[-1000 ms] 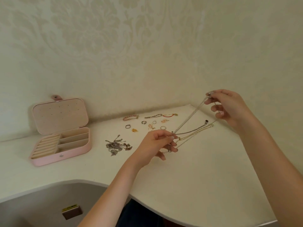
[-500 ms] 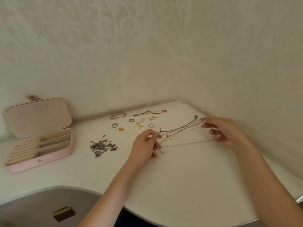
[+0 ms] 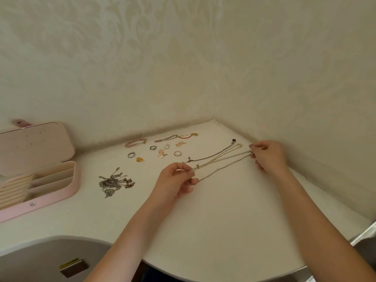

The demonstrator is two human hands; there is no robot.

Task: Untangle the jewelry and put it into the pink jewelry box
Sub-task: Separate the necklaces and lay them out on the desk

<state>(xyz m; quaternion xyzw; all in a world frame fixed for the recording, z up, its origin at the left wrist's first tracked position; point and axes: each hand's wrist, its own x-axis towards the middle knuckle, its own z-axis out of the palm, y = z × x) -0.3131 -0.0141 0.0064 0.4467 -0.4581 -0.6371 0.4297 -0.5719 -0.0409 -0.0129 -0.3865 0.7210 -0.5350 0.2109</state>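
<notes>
Two hands are engaged with one thin silver chain necklace (image 3: 223, 165), stretched low over the white tabletop (image 3: 223, 220): the left hand (image 3: 176, 180) pinches one end at about 6 o'clock, the right hand (image 3: 268, 156) pinches the clasp end at 3 o'clock. Laying out a freed chain is judged to be the step in hand, beside a dark chain (image 3: 211, 156) and a gold chain (image 3: 218, 157) already straightened. A grey tangled heap of chains (image 3: 114, 183) at 8 o'clock remains to be undone next. At 9 o'clock, the open pink jewelry box (image 3: 50, 198) shows ring rolls and long compartments in which no jewelry is seen.
</notes>
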